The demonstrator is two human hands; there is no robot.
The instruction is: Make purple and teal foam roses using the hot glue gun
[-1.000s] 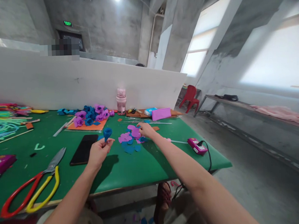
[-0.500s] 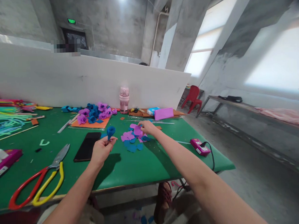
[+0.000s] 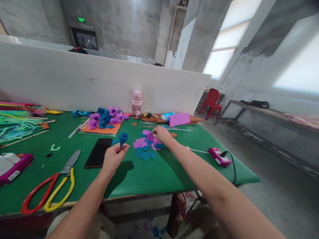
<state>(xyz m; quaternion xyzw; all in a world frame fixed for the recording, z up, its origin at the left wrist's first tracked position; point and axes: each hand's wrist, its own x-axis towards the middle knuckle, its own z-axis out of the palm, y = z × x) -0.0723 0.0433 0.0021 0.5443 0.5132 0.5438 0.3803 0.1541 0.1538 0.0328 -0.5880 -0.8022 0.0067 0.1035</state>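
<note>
Compared with the half-second-earlier frame, the whole scene is sitting farther right in the view, and more of the magenta box at the left edge is showing. The purple petal at the right hand is looking smaller and darker than before, while the left hand is keeping much the same pose.

The left hand is pinching the base of a rolled blue flower between thumb and fingertips, with no gap showing, and the flower's flared end is pointing up. The right hand is closing its fingertips on the purple petal's right side; whether the petal is fully clear of the pile, I cannot tell.

Taking the loose petals as the dial's centre, the blue flower is standing just beside them at nine o'clock, and the purple petal is lying or tilting over the pile's upper part, toward one. The black phone is lying at nine, beyond the flower; the scissors are resting well apart, between eight and nine. Purple and blue flowers are clustering at ten, and the pink bottle is standing between eleven and twelve.
</note>
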